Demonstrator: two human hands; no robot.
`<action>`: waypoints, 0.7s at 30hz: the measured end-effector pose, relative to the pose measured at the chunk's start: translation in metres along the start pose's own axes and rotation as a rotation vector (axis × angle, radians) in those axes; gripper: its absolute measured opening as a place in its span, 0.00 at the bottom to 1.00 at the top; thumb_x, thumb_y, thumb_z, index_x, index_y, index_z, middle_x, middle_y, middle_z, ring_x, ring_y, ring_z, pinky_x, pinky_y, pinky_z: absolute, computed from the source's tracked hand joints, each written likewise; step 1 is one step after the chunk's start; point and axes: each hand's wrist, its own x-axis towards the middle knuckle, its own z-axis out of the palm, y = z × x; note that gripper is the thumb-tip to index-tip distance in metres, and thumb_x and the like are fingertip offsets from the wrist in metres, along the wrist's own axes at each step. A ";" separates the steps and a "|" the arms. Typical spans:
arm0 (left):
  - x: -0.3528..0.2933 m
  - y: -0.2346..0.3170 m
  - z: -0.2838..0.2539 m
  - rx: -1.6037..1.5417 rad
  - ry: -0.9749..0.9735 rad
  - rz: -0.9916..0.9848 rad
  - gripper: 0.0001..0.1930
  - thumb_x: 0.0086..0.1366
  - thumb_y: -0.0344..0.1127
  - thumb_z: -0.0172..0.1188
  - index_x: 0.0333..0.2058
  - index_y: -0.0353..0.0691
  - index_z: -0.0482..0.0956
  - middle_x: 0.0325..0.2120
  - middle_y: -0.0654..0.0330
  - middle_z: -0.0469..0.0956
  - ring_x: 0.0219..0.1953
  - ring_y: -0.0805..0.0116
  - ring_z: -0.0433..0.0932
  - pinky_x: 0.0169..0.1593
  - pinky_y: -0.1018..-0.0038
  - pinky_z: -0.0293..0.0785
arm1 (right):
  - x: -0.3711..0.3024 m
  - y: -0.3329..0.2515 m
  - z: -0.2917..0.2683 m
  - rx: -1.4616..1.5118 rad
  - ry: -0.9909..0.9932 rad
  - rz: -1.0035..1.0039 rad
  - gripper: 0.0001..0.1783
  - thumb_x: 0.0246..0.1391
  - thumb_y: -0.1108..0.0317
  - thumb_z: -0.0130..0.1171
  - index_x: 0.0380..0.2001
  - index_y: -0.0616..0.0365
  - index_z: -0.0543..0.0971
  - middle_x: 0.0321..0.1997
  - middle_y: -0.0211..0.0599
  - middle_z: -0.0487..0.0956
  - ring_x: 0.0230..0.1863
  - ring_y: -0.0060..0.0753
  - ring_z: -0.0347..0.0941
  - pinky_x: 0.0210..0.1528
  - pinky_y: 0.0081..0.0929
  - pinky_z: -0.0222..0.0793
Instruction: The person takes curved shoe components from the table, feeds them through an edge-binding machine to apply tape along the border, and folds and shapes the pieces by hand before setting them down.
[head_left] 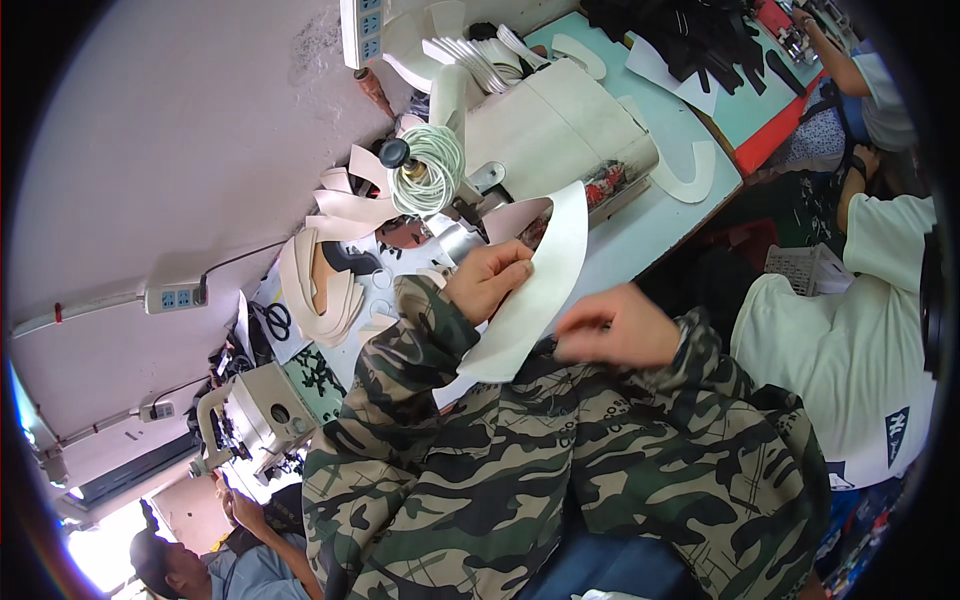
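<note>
Step in hand: looks like just handling a curved off-white panel (548,285)
Left hand (482,284): pinching the panel's left edge, thumb on top
Right hand (636,326): half-curled, too blurred to tell if it's holding anything
Panel: raised between both hands, near the bench (650,232)
Next move: probably wants a light grip, seems bendy

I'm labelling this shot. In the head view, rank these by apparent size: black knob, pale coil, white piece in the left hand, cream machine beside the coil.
Largest to smallest:
1. Cream machine
2. White piece, in the left hand
3. Pale coil
4. Black knob
</note>
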 end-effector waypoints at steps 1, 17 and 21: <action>-0.002 0.003 0.001 0.017 -0.007 0.034 0.08 0.63 0.33 0.46 0.33 0.37 0.71 0.21 0.70 0.68 0.24 0.85 0.63 0.28 0.84 0.62 | 0.006 0.014 -0.009 0.188 0.153 0.067 0.13 0.46 0.64 0.60 0.33 0.62 0.76 0.27 0.31 0.76 0.26 0.20 0.71 0.28 0.18 0.67; 0.004 0.029 0.009 -0.208 -0.241 -0.040 0.14 0.66 0.47 0.43 0.33 0.41 0.68 0.21 0.73 0.65 0.22 0.86 0.60 0.25 0.87 0.55 | 0.025 0.008 -0.020 0.490 0.335 -0.112 0.10 0.47 0.70 0.60 0.33 0.63 0.77 0.26 0.29 0.76 0.25 0.16 0.69 0.25 0.14 0.64; 0.010 0.033 0.007 -0.139 -0.290 0.027 0.13 0.66 0.45 0.44 0.29 0.43 0.67 0.18 0.74 0.59 0.21 0.86 0.57 0.24 0.85 0.55 | 0.025 0.001 -0.022 0.489 0.362 -0.140 0.10 0.47 0.70 0.60 0.34 0.63 0.77 0.27 0.29 0.77 0.25 0.16 0.69 0.26 0.14 0.64</action>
